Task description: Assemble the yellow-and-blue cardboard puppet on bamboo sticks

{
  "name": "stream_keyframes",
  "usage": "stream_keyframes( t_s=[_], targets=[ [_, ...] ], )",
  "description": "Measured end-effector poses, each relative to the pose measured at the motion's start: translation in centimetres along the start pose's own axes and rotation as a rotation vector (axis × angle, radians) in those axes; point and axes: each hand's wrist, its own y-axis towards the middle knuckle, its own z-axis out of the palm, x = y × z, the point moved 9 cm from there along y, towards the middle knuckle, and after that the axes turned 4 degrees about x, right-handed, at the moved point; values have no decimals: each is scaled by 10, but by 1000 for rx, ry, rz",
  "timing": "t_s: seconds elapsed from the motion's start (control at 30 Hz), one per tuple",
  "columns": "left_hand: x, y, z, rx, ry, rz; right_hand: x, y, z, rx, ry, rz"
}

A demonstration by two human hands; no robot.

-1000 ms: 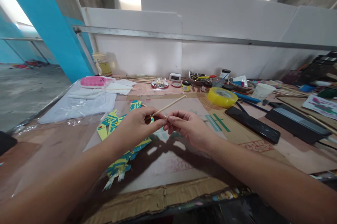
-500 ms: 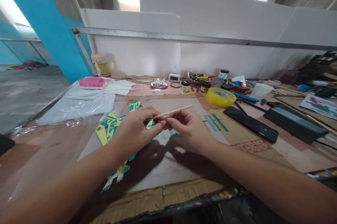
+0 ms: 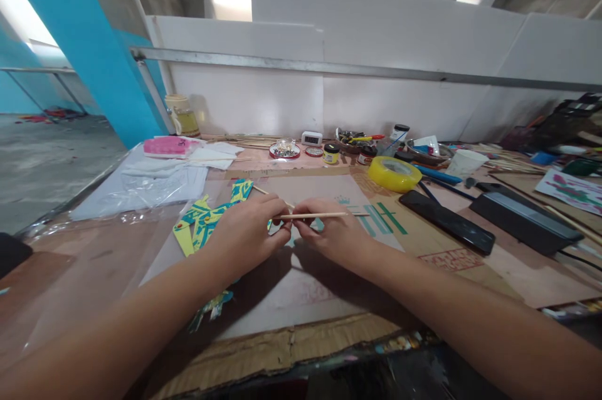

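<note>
In the middle of the head view, my left hand [image 3: 249, 224] and my right hand [image 3: 336, 231] meet with their fingertips almost touching. Both are closed around a thin wooden stick [image 3: 320, 216], which lies nearly level across the right fingers. Whatever small part sits between the fingertips is hidden. A second thin stick [image 3: 261, 190] shows behind the left hand. Under and beside my left forearm lies a blue-and-yellow painted cut-out figure [image 3: 203, 222] with strip-like parts, partly covered by the arm.
Right of the hands are a roll of yellow tape [image 3: 394, 182], a black phone [image 3: 446, 222] and a black box-like device [image 3: 524, 218]. Small paint jars [image 3: 330, 153] and a red-rimmed dish [image 3: 285, 150] line the back. Papers and a pink packet [image 3: 167, 147] lie left.
The stick has swung from tilted up at the right to nearly level and come lower. My right hand has turned over it, and its fingers are more curled. The left hand has shifted slightly.
</note>
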Motion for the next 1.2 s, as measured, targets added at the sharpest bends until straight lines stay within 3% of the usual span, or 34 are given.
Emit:
stream_keyframes(
  t_s=[0.13,0.4,0.57,0.67,0.83,1.03,1.2],
  targets=[
    [0,0,6,23,-19,7,-5,1,7,35,16,27],
    [0,3,0,-45,-265,-5,-3,0,8,50,405,190],
    [-1,4,-5,-82,-439,-21,-14,-3,23,-3,833,405],
    [-1,2,-8,-105,-505,-17,-14,-3,25,-36,999,403],
    [2,1,-10,-85,-347,-6,-15,-2,11,-6,725,310],
    [3,2,-8,-57,-259,31,-20,-2,13,13,653,284],
    [0,2,-5,-27,-184,71,-11,-1,2,1,346,156]
  ],
)
